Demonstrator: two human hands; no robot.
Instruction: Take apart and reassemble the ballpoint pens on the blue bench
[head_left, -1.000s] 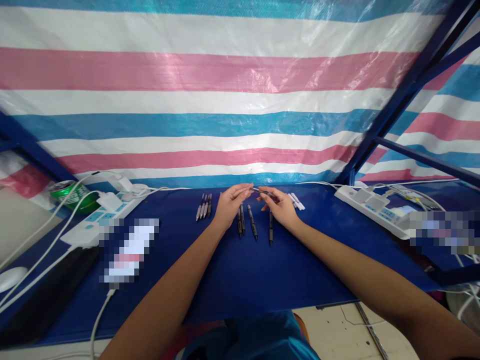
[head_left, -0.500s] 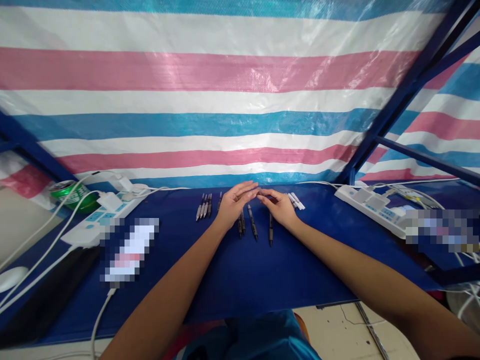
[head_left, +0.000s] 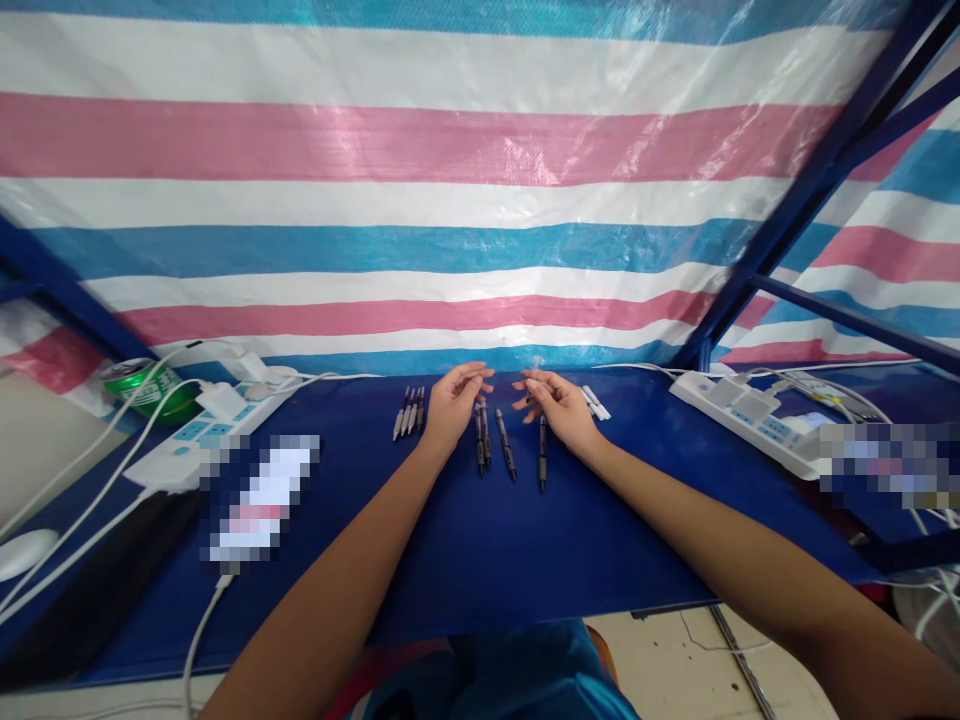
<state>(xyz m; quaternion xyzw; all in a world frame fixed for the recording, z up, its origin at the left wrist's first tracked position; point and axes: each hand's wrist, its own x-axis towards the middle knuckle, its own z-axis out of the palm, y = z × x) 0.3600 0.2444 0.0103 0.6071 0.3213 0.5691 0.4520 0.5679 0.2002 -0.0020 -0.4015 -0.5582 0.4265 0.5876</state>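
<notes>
My left hand (head_left: 454, 402) hovers over the desk, its fingers loosely curved and nothing visible in them. My right hand (head_left: 561, 405) is closed on a slim clear piece (head_left: 537, 363), whose upper end shows above the fingers; its kind I cannot make out. Two dark pens (head_left: 483, 442) lie side by side just right of my left hand. Another dark pen (head_left: 505, 446) lies slightly slanted between the hands. Below my right hand lies a dark pen with a grip (head_left: 542, 462), its upper end hidden by the fingers.
Several grey-tipped pens (head_left: 409, 412) lie in a row at left, and white slim sticks (head_left: 596, 402) at right. Power strips (head_left: 187, 440) with cables stand on both sides. A green can (head_left: 154, 390), a phone (head_left: 262, 500) and a mouse (head_left: 26, 553) are at far left.
My hands have moved apart from their meeting point, the left one leftward and the right one slightly to the right. The clear piece now shows in my right hand.
</notes>
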